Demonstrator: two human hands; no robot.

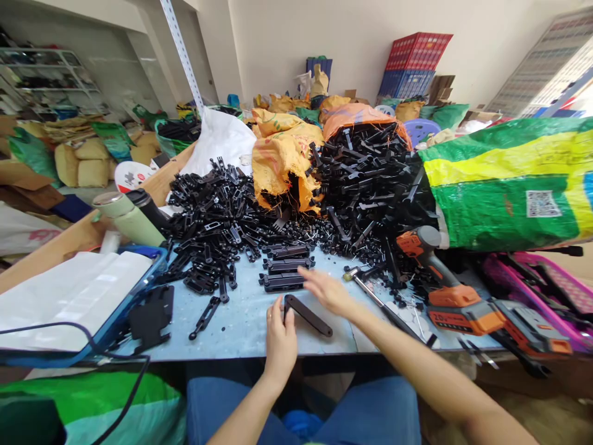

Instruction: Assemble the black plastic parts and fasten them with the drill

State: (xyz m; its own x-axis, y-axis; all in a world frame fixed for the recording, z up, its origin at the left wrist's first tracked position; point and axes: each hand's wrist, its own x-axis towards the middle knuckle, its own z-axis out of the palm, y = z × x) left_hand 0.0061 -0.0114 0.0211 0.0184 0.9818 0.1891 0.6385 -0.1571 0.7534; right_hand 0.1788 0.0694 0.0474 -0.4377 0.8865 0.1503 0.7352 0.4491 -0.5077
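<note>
My left hand [281,337] pinches the near-left end of a long black bar [309,316] with rounded ends, which slants across the light blue tabletop. My right hand [330,292] is open and slightly blurred, its fingers stretched toward the right ends of several black bar assemblies [283,282] laid in a row. Whether its fingertips touch them I cannot tell. Left of my hands, a single black link [204,318] lies by the edge of a heap of small black brackets [217,216].
An orange cordless drill [447,293] and a ratchet wrench [380,303] lie to the right. Long black parts [370,173] spill from an orange sack behind. A blue tray [88,352] with white sheets and a green bottle [127,216] stand left. A pink basket [514,290] is far right.
</note>
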